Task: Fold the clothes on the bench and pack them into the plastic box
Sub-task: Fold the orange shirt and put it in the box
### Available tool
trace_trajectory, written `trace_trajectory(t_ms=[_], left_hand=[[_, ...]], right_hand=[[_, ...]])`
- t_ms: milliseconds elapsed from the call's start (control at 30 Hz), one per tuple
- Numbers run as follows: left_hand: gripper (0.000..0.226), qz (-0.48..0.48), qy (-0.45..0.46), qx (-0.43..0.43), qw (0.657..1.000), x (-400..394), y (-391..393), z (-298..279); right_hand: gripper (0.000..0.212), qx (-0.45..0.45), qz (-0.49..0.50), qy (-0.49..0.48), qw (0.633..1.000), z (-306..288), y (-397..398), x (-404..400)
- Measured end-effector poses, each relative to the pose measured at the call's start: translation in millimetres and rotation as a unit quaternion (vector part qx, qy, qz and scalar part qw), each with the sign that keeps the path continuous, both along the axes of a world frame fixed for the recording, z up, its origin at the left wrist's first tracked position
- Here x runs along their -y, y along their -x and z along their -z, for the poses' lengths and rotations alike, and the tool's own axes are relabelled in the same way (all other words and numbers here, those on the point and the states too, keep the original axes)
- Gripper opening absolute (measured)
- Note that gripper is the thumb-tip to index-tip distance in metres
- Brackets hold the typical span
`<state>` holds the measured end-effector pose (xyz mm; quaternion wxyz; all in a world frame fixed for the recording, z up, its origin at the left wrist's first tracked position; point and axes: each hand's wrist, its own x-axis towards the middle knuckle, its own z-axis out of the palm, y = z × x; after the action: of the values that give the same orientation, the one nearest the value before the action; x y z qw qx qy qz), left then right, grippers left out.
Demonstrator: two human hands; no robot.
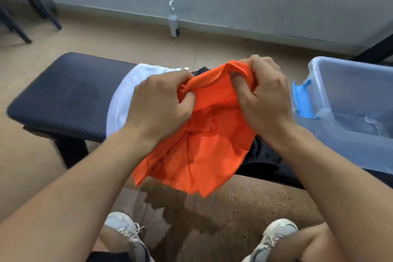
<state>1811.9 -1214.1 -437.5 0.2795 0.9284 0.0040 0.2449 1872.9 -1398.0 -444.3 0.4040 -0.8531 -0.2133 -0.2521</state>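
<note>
Left hand and right hand each grip the bunched orange fabric garment above the dark padded bench; clear plastic box at right.

Soft, even indoor light; slight motion blur; wide-angle bending at the edges

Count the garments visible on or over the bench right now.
3: orange garment gripped by left hand and right hand; white garment on the bench; dark garment beneath the orange. More may be hidden.
</note>
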Motion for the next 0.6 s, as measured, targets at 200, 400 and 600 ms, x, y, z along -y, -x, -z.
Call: trace_trajectory(t_ms=[200,400,600], left_hand=[[0.035,-0.092,0.201,0.028,0.975,-15.5,22.9,-34.9],[0.037,-0.086,0.359,-0.18,0.912,-40.0,15.0,-13.6],[0.048,-0.056,0.363,-0.128,0.921,-54.7,8.5,-14.3]], right_hand=[[0.033,-0.037,-0.027,0.014,0.999,-20.5,25.2,8.5],[0.021,-0.21,-0.037,0.016,0.977,-33.4,31.2,13.7],[0.027,-0.495,-0.198,-0.288,0.795,-54.6,29.6,15.9]])
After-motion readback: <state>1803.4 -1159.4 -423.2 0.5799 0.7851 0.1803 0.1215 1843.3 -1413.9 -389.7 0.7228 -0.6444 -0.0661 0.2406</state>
